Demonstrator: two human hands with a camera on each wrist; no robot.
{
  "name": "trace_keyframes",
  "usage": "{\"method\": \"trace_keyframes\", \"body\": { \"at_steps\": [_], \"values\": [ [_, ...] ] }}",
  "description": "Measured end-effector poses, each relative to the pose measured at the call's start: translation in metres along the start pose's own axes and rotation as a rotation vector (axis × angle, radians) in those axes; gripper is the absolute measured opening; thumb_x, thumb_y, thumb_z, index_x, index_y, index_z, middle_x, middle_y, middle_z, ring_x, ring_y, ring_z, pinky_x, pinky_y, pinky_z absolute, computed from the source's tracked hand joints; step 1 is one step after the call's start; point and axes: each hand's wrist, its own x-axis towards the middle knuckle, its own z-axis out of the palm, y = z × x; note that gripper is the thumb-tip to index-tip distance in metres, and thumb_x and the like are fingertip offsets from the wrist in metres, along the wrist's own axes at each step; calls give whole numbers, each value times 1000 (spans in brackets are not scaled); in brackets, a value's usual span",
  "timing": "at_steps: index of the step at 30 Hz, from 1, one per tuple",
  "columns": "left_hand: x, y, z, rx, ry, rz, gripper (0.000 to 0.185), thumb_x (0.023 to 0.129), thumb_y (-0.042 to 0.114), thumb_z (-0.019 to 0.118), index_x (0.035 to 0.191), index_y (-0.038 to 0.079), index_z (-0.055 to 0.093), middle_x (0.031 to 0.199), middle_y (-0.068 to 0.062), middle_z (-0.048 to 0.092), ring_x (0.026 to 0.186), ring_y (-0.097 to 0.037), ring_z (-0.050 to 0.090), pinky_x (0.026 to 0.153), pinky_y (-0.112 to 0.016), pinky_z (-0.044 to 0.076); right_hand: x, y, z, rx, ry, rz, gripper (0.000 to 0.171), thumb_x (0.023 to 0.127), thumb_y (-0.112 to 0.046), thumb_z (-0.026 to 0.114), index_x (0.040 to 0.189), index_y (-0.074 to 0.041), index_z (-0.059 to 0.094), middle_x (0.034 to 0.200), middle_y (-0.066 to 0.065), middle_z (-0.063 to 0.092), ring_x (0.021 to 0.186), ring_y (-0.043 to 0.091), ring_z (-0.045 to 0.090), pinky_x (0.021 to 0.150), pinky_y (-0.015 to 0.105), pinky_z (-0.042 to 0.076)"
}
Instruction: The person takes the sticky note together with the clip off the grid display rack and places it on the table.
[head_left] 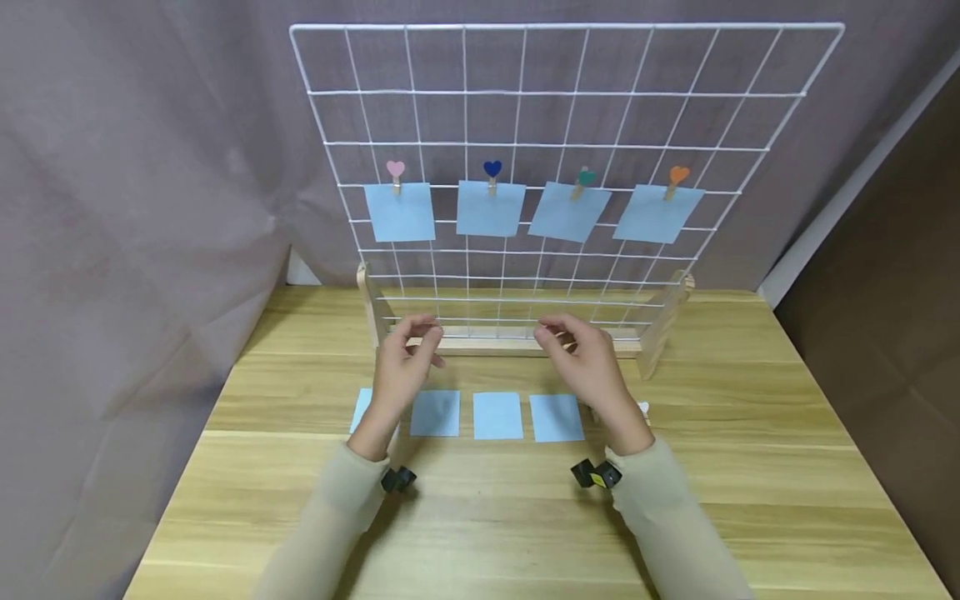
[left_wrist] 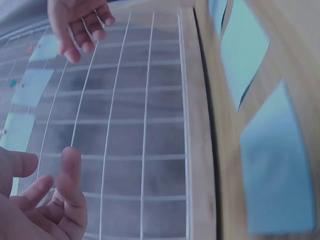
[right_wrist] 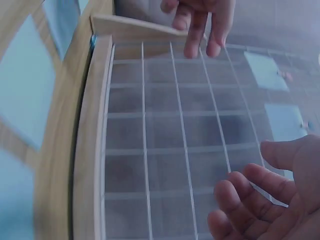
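A white wire grid [head_left: 562, 92] stands in a wooden base [head_left: 495, 343] at the back of the table. Clipped to it in a row are several blue paper squares, held by heart pegs: pink [head_left: 395, 170], blue [head_left: 492, 169], green [head_left: 586, 177] and orange [head_left: 678, 175]. Several more blue squares [head_left: 497, 415] lie flat in a row on the table. My left hand [head_left: 426, 339] and right hand [head_left: 553, 335] hover in front of the base, fingers loosely curled, holding nothing. The left wrist view shows my left hand [left_wrist: 50, 195] near the wires, and the right wrist view shows my right hand [right_wrist: 255, 200] likewise.
The wooden table [head_left: 480, 533] has bare surface in front of the paper row. A grey curtain [head_left: 135, 208] hangs behind and to the left. A small white thing [head_left: 642, 408] peeks out beside my right wrist. The leftmost flat square [head_left: 362, 408] is partly covered by my left wrist.
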Motion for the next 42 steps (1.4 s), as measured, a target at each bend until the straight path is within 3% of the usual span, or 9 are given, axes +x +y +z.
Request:
{"method": "trace_keyframes", "body": {
  "at_steps": [5,14,23,29,37,42],
  "values": [
    [9,3,-14,20,68,38,34,106,9,62,138,-3,60,122,-24,70,67,-42,73,45,-19,51,11,-17,9,87,-22,-1,30,106,-23,66,127,-1,72,114,13,75,95,24,68,83,33,56],
    [29,9,-35,-28,162,25,46,106,9,62,151,3,54,133,-24,67,66,-11,73,45,-20,51,34,-40,24,211,-73,2,32,109,-23,62,133,-3,68,116,14,73,97,31,71,77,28,57],
    [42,23,-45,-120,206,29,52,107,11,61,157,12,46,139,-18,64,68,-23,74,47,-18,52,59,-66,39,331,-115,-12,32,109,-22,61,135,-3,67,116,13,71,100,36,70,82,39,61],
    [52,29,-44,-170,254,32,51,107,9,61,155,9,48,137,-21,64,64,-19,72,45,-18,51,75,-82,46,353,-139,-46,33,109,-23,60,136,-4,66,117,14,71,101,36,71,80,44,61],
    [63,38,-37,-159,256,50,51,107,12,61,156,6,46,137,-23,64,64,-15,71,44,-18,50,95,-100,50,372,-137,-70,35,109,-22,60,136,-1,65,119,15,72,97,31,72,75,29,60],
    [71,41,-39,-151,270,72,49,107,13,61,154,7,48,134,-22,65,63,-16,72,43,-19,49,105,-113,48,378,-136,-66,34,109,-22,60,137,-3,65,119,13,72,97,28,71,74,30,59]
  ]
}}
